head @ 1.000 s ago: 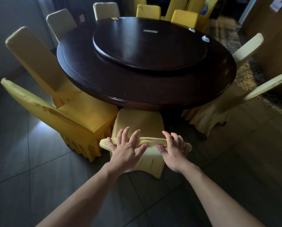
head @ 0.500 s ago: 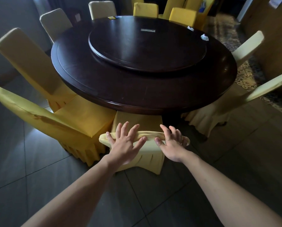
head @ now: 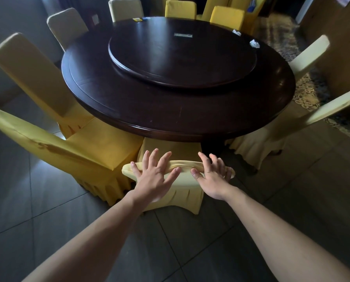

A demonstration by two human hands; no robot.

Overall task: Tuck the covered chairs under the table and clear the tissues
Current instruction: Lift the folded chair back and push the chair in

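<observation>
Both your hands rest on the covered chair's (head: 176, 186) top rail, left hand (head: 153, 178) with fingers (head: 165, 159) spread flat, right hand (head: 210, 178) with fingers loosely splayed over it. Its seat sits partly under the round worktop (head: 170, 112). Two crumpled tissues (head: 254, 44) lie near the far right rim.

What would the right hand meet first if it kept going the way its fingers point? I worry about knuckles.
Probably the dark table rim: the right hand rests on the chair back, fingers aimed over the seat toward it. Depth is unclear.
</observation>
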